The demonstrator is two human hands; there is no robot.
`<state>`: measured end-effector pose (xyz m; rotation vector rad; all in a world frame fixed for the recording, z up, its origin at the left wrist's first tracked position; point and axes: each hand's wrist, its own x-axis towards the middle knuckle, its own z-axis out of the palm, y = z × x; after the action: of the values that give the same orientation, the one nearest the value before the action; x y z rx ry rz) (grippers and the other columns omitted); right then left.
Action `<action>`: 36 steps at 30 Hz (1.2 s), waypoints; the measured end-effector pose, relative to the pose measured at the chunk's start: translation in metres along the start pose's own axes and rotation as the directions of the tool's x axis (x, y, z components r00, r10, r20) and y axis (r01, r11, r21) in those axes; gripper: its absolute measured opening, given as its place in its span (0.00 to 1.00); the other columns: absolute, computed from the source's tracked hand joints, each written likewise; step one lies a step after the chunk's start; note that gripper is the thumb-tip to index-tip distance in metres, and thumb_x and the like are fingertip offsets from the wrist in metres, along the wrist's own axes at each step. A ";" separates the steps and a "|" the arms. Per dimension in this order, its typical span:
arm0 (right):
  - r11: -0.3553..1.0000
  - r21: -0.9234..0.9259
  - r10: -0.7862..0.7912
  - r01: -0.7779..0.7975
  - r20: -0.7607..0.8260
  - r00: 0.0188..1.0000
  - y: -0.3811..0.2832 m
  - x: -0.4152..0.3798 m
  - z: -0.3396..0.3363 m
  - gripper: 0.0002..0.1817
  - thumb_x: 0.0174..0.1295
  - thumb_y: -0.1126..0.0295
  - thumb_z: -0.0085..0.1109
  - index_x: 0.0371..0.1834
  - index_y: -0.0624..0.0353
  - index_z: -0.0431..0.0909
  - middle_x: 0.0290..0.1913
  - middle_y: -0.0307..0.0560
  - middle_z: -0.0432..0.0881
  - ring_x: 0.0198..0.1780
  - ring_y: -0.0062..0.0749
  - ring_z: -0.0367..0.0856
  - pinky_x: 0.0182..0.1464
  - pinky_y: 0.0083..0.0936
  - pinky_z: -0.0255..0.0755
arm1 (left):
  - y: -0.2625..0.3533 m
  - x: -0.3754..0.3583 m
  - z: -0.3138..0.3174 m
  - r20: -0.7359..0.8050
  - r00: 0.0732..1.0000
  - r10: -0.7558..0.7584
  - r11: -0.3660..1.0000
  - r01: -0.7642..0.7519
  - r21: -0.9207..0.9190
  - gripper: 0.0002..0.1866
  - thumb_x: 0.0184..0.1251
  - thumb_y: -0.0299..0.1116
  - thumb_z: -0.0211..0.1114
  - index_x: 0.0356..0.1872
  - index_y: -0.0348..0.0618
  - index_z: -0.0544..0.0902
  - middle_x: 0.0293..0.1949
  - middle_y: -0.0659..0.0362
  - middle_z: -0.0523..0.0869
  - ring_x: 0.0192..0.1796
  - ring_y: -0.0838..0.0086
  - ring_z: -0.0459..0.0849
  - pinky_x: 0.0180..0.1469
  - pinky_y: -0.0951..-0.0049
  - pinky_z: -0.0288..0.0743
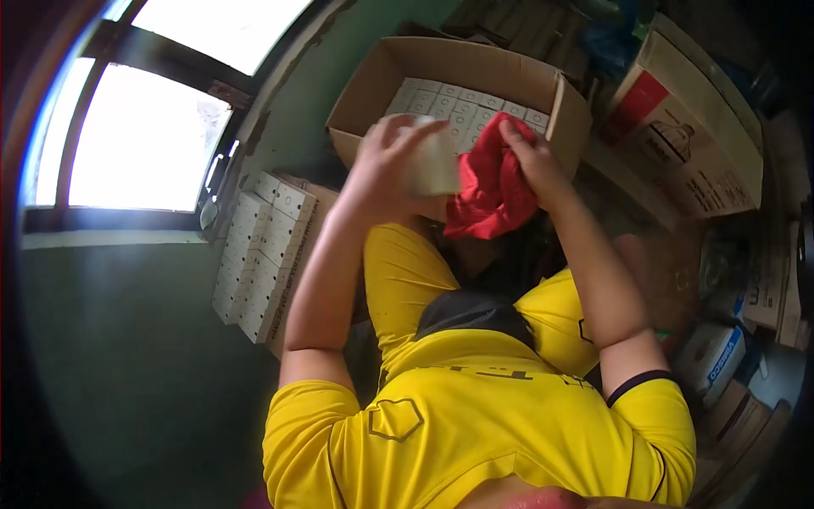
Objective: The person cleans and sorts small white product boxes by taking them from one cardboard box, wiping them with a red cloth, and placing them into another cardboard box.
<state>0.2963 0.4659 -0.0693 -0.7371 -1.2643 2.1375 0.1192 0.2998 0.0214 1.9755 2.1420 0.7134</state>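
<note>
My left hand (392, 153) grips a small pale box (438, 165), smeared by motion, with the fingers over its top and side. My right hand (534, 161) is closed on a bunched red cloth (492, 191), the thumb pressing on its upper part. The cloth's left edge comes right up to the small box. Both hands are above my lap, in front of an open cardboard carton (356, 146). Inside the carton, rows of small white boxes (462, 106) stand packed side by side, each with a round mark on it.
To the left, more white boxes (267, 225) are stacked against the wall below a bright window (153, 127). A tall carton with a red band (699, 127) leans at the upper right. Cartons and a blue-and-white package (716, 360) crowd the right side.
</note>
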 end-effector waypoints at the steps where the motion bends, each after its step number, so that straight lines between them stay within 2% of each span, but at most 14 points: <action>1: 1.000 0.008 -0.025 0.025 -0.060 0.998 0.007 0.010 -0.010 0.26 0.72 0.48 0.58 0.58 0.61 0.79 0.52 0.43 0.84 0.54 0.25 0.81 0.57 0.25 0.75 | -0.019 -0.007 -0.014 -0.057 0.997 -0.050 0.989 0.058 0.138 0.50 0.34 0.41 0.84 0.68 0.60 0.75 0.65 0.46 0.72 0.68 0.49 0.72 0.70 0.46 0.66; 5: 0.984 0.178 0.047 -0.030 -0.094 0.994 0.007 0.034 -0.042 0.24 0.71 0.48 0.58 0.56 0.58 0.80 0.53 0.41 0.82 0.54 0.23 0.79 0.58 0.25 0.73 | -0.135 -0.059 -0.070 -0.228 0.929 -0.291 0.762 0.369 0.532 0.45 0.42 0.51 0.84 0.68 0.68 0.77 0.64 0.53 0.79 0.69 0.56 0.74 0.74 0.49 0.58; 8: 0.984 0.176 0.035 -0.013 -0.122 0.992 -0.012 0.029 -0.031 0.26 0.71 0.47 0.59 0.57 0.59 0.78 0.56 0.41 0.81 0.55 0.23 0.78 0.59 0.25 0.73 | -0.226 -0.116 -0.101 -0.329 0.806 -0.491 0.613 0.589 0.527 0.43 0.45 0.63 0.78 0.68 0.76 0.76 0.64 0.56 0.79 0.70 0.57 0.73 0.73 0.45 0.54; 12: 0.992 0.120 -0.030 0.037 -0.057 0.998 0.006 0.041 -0.037 0.31 0.70 0.45 0.59 0.64 0.60 0.74 0.58 0.41 0.79 0.61 0.29 0.76 0.64 0.27 0.70 | -0.255 -0.150 -0.129 -0.249 0.728 -0.639 0.556 0.661 0.504 0.44 0.46 0.61 0.77 0.70 0.73 0.74 0.66 0.56 0.77 0.70 0.56 0.72 0.71 0.51 0.63; 13: 0.972 -0.155 -0.177 0.175 0.004 0.984 0.013 0.043 -0.038 0.32 0.69 0.46 0.61 0.66 0.59 0.72 0.59 0.42 0.79 0.63 0.33 0.75 0.66 0.30 0.69 | -0.254 -0.150 -0.130 -0.247 0.716 -0.653 0.547 0.672 0.500 0.45 0.46 0.60 0.78 0.70 0.71 0.74 0.67 0.55 0.77 0.71 0.56 0.72 0.72 0.50 0.63; 15: 0.661 -0.612 -0.379 0.435 0.227 0.897 0.028 0.044 -0.042 0.35 0.67 0.47 0.64 0.70 0.57 0.69 0.61 0.46 0.78 0.67 0.39 0.72 0.69 0.35 0.66 | -0.253 -0.147 -0.129 -0.241 0.691 -0.681 0.529 0.692 0.490 0.45 0.46 0.59 0.79 0.71 0.68 0.74 0.67 0.53 0.77 0.71 0.55 0.71 0.72 0.48 0.62; 18: 0.149 -0.847 -0.008 0.510 0.514 0.857 0.019 0.006 -0.023 0.39 0.61 0.51 0.70 0.73 0.53 0.66 0.64 0.51 0.76 0.70 0.47 0.69 0.71 0.44 0.63 | -0.252 -0.142 -0.125 -0.166 0.606 -0.778 0.417 0.696 0.585 0.46 0.46 0.58 0.79 0.71 0.68 0.73 0.70 0.52 0.72 0.72 0.52 0.69 0.72 0.45 0.61; 20: 0.018 -0.908 0.244 0.418 0.410 0.879 0.008 -0.011 -0.001 0.38 0.58 0.57 0.71 0.71 0.52 0.68 0.64 0.53 0.76 0.70 0.49 0.69 0.72 0.48 0.61 | -0.260 -0.145 -0.121 -0.182 0.610 -0.771 0.381 0.671 0.636 0.46 0.46 0.58 0.78 0.72 0.70 0.72 0.72 0.53 0.69 0.72 0.51 0.67 0.71 0.44 0.61; 24: 0.106 -0.976 0.371 0.188 0.214 0.903 0.014 -0.002 -0.002 0.31 0.54 0.74 0.67 0.65 0.54 0.74 0.62 0.55 0.76 0.67 0.52 0.71 0.71 0.45 0.63 | -0.249 -0.133 -0.118 -0.179 0.575 -0.798 0.306 0.643 0.702 0.45 0.47 0.61 0.77 0.72 0.68 0.73 0.75 0.54 0.62 0.73 0.51 0.65 0.69 0.44 0.61; 27: 0.217 -0.905 0.145 0.366 0.400 0.905 0.024 0.007 -0.038 0.27 0.50 0.84 0.58 0.57 0.55 0.81 0.63 0.56 0.75 0.66 0.53 0.73 0.68 0.40 0.67 | -0.239 -0.107 -0.099 -0.337 0.711 -0.617 0.471 0.677 0.565 0.40 0.52 0.60 0.75 0.69 0.65 0.76 0.72 0.54 0.68 0.72 0.52 0.67 0.68 0.43 0.60; 31: 0.288 -0.910 -0.149 0.299 0.266 0.952 -0.010 -0.001 -0.053 0.23 0.50 0.86 0.56 0.49 0.57 0.85 0.62 0.53 0.73 0.65 0.52 0.71 0.68 0.38 0.67 | -0.188 -0.028 -0.051 -0.221 0.926 -0.307 0.719 0.378 0.584 0.27 0.62 0.53 0.71 0.62 0.61 0.81 0.62 0.59 0.80 0.70 0.56 0.69 0.68 0.46 0.59; 32: 0.111 -0.975 -0.138 0.193 0.177 0.974 -0.030 -0.007 -0.051 0.21 0.53 0.83 0.58 0.50 0.55 0.85 0.61 0.50 0.74 0.64 0.54 0.69 0.69 0.39 0.66 | -0.173 -0.004 -0.039 -0.127 0.944 -0.306 0.770 0.324 0.550 0.25 0.63 0.54 0.69 0.60 0.60 0.83 0.62 0.62 0.81 0.70 0.58 0.71 0.69 0.49 0.59; 34: 0.015 -0.999 -0.137 0.052 0.049 0.989 -0.042 -0.007 -0.066 0.19 0.57 0.78 0.59 0.52 0.50 0.85 0.62 0.46 0.73 0.62 0.54 0.69 0.69 0.42 0.65 | -0.189 0.032 0.000 0.045 0.943 -0.329 0.795 0.250 0.553 0.23 0.63 0.51 0.69 0.58 0.58 0.84 0.59 0.61 0.84 0.67 0.58 0.75 0.67 0.50 0.62; 36: 0.005 -1.000 -0.139 0.010 0.009 0.990 -0.032 0.003 -0.088 0.24 0.58 0.69 0.63 0.61 0.41 0.80 0.71 0.47 0.68 0.73 0.58 0.60 0.75 0.52 0.56 | -0.187 0.069 0.033 0.263 0.842 -0.471 0.755 0.231 0.613 0.22 0.62 0.49 0.69 0.55 0.55 0.86 0.57 0.59 0.86 0.64 0.58 0.79 0.65 0.51 0.68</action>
<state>0.3605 0.5330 -0.0771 -1.1982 -2.6966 0.6175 -0.0451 0.3699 -0.0734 1.6092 2.5118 -0.4213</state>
